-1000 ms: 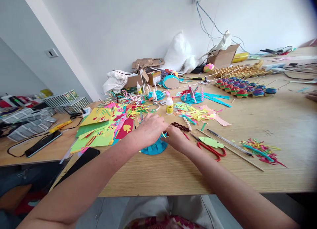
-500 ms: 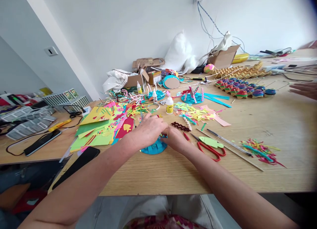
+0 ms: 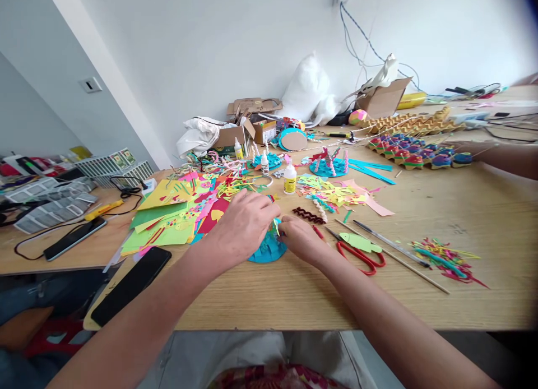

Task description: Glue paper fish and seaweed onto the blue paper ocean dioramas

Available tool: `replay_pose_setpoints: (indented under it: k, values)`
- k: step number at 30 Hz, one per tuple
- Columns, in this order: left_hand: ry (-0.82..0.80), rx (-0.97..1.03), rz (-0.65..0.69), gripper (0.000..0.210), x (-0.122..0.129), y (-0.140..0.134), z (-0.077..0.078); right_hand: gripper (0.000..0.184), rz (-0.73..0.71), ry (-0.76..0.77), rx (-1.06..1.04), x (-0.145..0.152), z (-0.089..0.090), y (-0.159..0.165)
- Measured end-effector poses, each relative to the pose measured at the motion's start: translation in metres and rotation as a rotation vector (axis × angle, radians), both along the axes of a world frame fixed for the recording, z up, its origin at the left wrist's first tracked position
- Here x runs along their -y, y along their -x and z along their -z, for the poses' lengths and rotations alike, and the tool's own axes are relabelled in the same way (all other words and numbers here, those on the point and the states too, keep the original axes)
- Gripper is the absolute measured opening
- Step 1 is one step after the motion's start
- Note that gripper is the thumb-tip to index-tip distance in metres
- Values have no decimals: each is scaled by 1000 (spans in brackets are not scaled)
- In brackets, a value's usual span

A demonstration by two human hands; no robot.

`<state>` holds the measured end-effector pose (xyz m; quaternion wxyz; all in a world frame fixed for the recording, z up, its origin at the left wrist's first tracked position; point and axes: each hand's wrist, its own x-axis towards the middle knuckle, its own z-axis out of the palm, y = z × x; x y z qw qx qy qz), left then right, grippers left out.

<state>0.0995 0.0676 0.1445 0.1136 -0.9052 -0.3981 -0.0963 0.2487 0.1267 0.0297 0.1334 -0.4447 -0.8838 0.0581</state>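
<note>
A round blue paper craft piece point(image 3: 268, 255) lies on the table between my hands, its far side hidden behind them. My left hand point(image 3: 247, 223) arches over its left side with fingers curled down, so what they grip is hidden. From the right, my right hand point(image 3: 303, 237) pinches a small yellow-green paper piece point(image 3: 276, 226) at the craft's upper edge. Right of my right hand are red-handled scissors point(image 3: 363, 260), with a light-green paper fish point(image 3: 359, 242) lying across them. A brown twisted strip point(image 3: 309, 214) and a glue bottle point(image 3: 290, 179) stand out beyond my hands.
Coloured paper sheets point(image 3: 163, 221) and a black phone point(image 3: 131, 285) lie to the left. Paper scraps point(image 3: 332, 190), a wooden stick point(image 3: 414, 268) and a pen point(image 3: 390, 242) are on the right. Another person's hand point(image 3: 483, 152) reaches toward painted egg-carton pieces point(image 3: 414, 152).
My hands have parted slightly, showing the yellow-green piece between them; my left wrist has shifted lower. The other person's hand has moved left to the painted carton. The view has shifted slightly.
</note>
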Motion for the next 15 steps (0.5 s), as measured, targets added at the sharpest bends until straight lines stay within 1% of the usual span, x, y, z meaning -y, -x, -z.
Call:
replay_pose_setpoints:
  k: [2, 4, 6, 8, 9, 10, 13, 15]
  values:
    - [-6, 95, -15, 21, 17, 3, 1, 14, 1, -8, 17, -1, 0, -1]
    - [51, 189, -28, 26, 36, 5, 9, 14, 1, -10, 30, -1, 1, -1]
    - [201, 219, -33, 28, 53, 3, 25, 13, -1, -8, 38, -1, 1, -1]
    - [361, 200, -43, 29, 64, 0, 46, 14, 1, -9, 47, 0, 1, -2]
    - [414, 194, -58, 29, 67, -2, 57, 14, 4, -10, 53, 1, 0, -2]
    - [425, 202, -95, 30, 67, -4, 68, 15, 8, -11, 62, 2, 0, -2]
    - [397, 245, -150, 34, 61, -10, 97, 16, 21, -15, 95, 5, -2, -1]
    - [364, 258, -174, 35, 54, -12, 110, 17, 23, -21, 119, 5, -2, -1]
